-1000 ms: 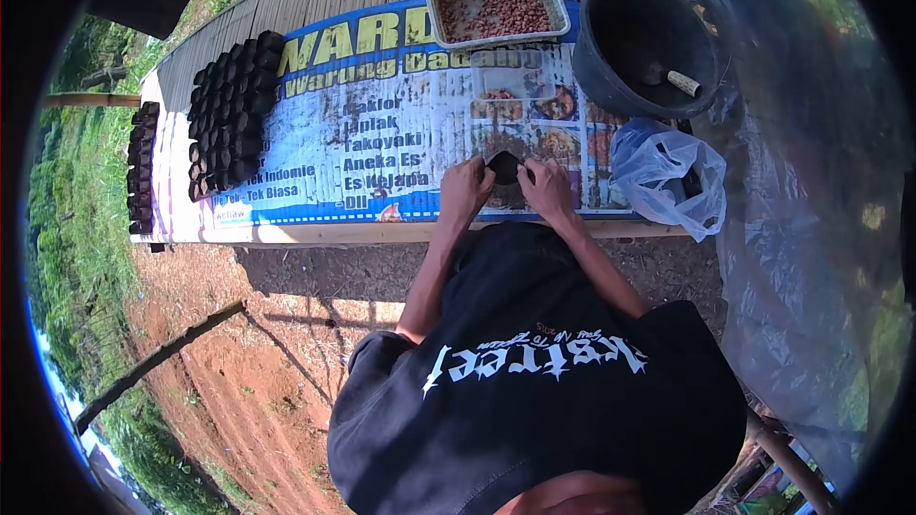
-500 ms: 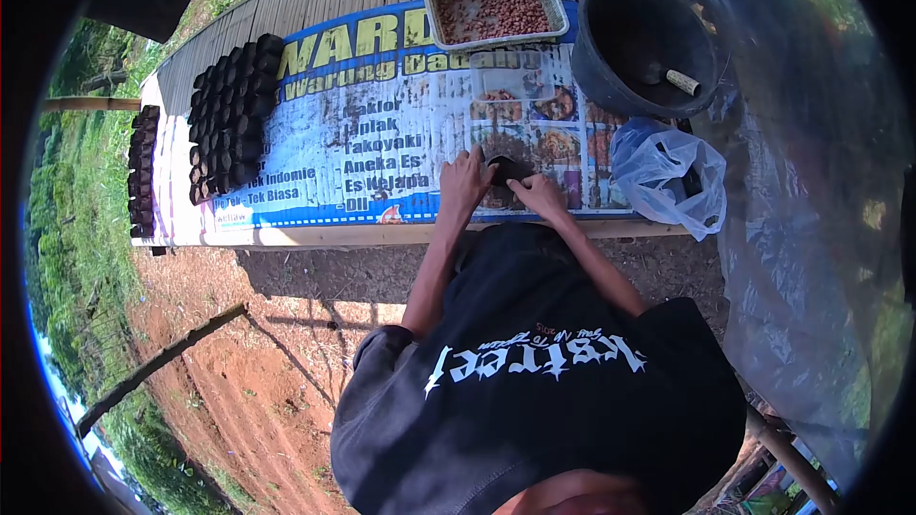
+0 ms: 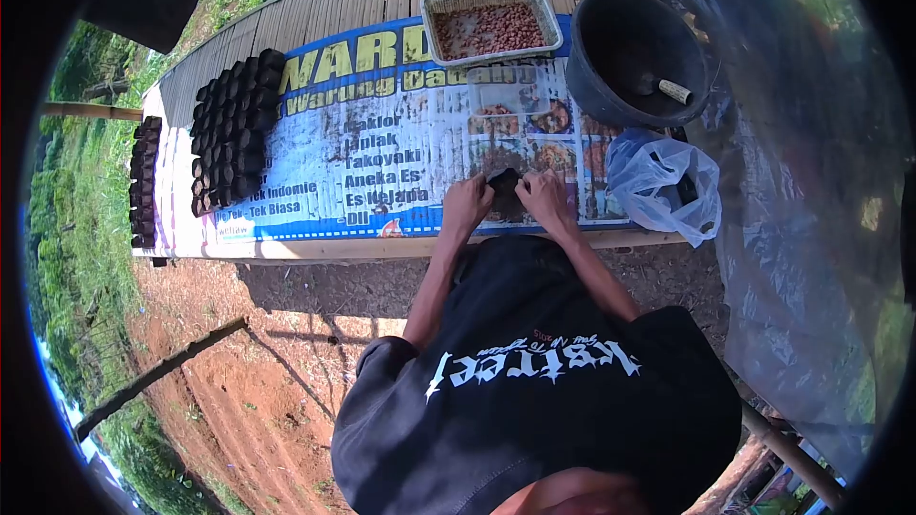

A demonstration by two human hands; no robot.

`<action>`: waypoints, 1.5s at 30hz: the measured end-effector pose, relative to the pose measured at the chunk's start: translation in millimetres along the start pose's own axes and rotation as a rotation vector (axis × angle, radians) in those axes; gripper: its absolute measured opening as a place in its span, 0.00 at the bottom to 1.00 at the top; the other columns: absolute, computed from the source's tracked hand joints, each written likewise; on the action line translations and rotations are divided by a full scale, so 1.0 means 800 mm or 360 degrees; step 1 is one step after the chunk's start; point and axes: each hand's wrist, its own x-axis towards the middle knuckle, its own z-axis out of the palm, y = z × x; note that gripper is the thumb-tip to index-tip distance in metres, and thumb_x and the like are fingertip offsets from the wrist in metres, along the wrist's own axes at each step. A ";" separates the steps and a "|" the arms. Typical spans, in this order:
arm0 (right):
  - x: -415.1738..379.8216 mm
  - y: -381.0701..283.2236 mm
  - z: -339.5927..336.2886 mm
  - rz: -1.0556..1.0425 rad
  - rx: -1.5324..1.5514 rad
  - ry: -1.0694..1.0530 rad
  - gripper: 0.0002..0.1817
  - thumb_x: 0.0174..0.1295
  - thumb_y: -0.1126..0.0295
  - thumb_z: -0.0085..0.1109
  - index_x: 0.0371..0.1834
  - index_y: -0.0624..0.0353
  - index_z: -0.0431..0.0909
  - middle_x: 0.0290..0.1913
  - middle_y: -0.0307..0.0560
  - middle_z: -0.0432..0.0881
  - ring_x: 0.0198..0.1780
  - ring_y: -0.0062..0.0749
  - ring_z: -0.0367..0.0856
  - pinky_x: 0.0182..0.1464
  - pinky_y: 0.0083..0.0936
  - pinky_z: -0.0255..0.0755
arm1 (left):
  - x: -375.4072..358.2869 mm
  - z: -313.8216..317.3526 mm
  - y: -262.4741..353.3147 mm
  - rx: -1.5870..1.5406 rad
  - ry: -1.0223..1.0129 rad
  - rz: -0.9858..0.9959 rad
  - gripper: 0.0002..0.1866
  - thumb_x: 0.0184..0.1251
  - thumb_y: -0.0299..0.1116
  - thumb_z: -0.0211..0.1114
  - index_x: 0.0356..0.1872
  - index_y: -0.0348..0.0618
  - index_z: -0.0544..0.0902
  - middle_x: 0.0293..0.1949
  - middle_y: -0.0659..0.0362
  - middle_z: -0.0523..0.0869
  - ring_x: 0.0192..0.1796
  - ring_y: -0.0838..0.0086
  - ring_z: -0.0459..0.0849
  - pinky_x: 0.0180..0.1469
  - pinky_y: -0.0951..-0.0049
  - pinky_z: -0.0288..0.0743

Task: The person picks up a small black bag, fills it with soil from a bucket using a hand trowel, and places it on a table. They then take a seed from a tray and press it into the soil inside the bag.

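A small black bag (image 3: 506, 185) is held between my two hands above the printed banner (image 3: 372, 148). On its left side, my left hand (image 3: 468, 202) has its fingers closed on the rim. My right hand (image 3: 544, 195) grips the opposite edge, fingers pinched. Beyond them sits a rectangular tray (image 3: 492, 23) of reddish seeds. To the right of the tray is a dark bucket (image 3: 637, 57) with a light-handled tool (image 3: 674, 91) inside. A clear plastic bag (image 3: 664, 186) lies near my right hand, with something dark in it.
Rows of black filled bags (image 3: 234, 129) stand on the left part of the table, with another row (image 3: 144, 181) at the far left edge. Plastic sheeting (image 3: 792, 200) hangs at the right. A wooden pole (image 3: 162, 374) is at lower left.
My hands have moved slightly, and the black bag between them now looks more opened at the top. My left fingers have closed in on its edge. The view has shifted a little.
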 end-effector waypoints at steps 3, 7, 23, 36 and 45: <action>-0.012 -0.012 -0.016 -0.0040 0.0050 0.0056 0.14 0.63 0.61 0.59 0.29 0.61 0.81 0.34 0.53 0.85 0.44 0.53 0.78 0.54 0.47 0.68 | -0.010 -0.008 0.010 -0.0069 0.0108 0.0010 0.13 0.63 0.38 0.60 0.27 0.37 0.79 0.23 0.43 0.83 0.30 0.45 0.83 0.34 0.47 0.75; -0.012 -0.001 0.010 -0.0043 0.0026 0.0158 0.15 0.65 0.60 0.58 0.28 0.61 0.80 0.33 0.51 0.85 0.43 0.52 0.77 0.53 0.47 0.68 | -0.008 -0.001 0.002 -0.0073 -0.0004 -0.0104 0.14 0.64 0.38 0.60 0.26 0.36 0.77 0.22 0.42 0.80 0.29 0.43 0.82 0.34 0.48 0.73; -0.014 -0.021 0.006 0.0669 0.0314 -0.0504 0.21 0.64 0.47 0.55 0.30 0.52 0.88 0.30 0.52 0.87 0.41 0.52 0.86 0.48 0.43 0.77 | 0.028 0.011 -0.027 0.0435 -0.0060 0.0175 0.12 0.64 0.41 0.63 0.36 0.41 0.79 0.30 0.46 0.86 0.32 0.48 0.86 0.35 0.48 0.77; -0.023 -0.013 -0.017 0.0155 0.0061 0.0089 0.10 0.61 0.62 0.59 0.37 0.57 0.78 0.35 0.49 0.85 0.45 0.50 0.77 0.51 0.47 0.66 | -0.009 -0.005 0.012 -0.0035 -0.0054 -0.0075 0.19 0.75 0.45 0.55 0.31 0.38 0.80 0.24 0.40 0.83 0.30 0.43 0.84 0.34 0.45 0.75; -0.020 -0.027 -0.024 -0.0361 -0.0009 -0.0047 0.15 0.56 0.74 0.56 0.48 0.59 0.70 0.40 0.51 0.83 0.49 0.49 0.75 0.53 0.46 0.63 | -0.015 -0.011 0.006 -0.0224 0.0085 -0.0304 0.21 0.76 0.47 0.55 0.35 0.37 0.80 0.22 0.41 0.82 0.30 0.42 0.83 0.32 0.47 0.71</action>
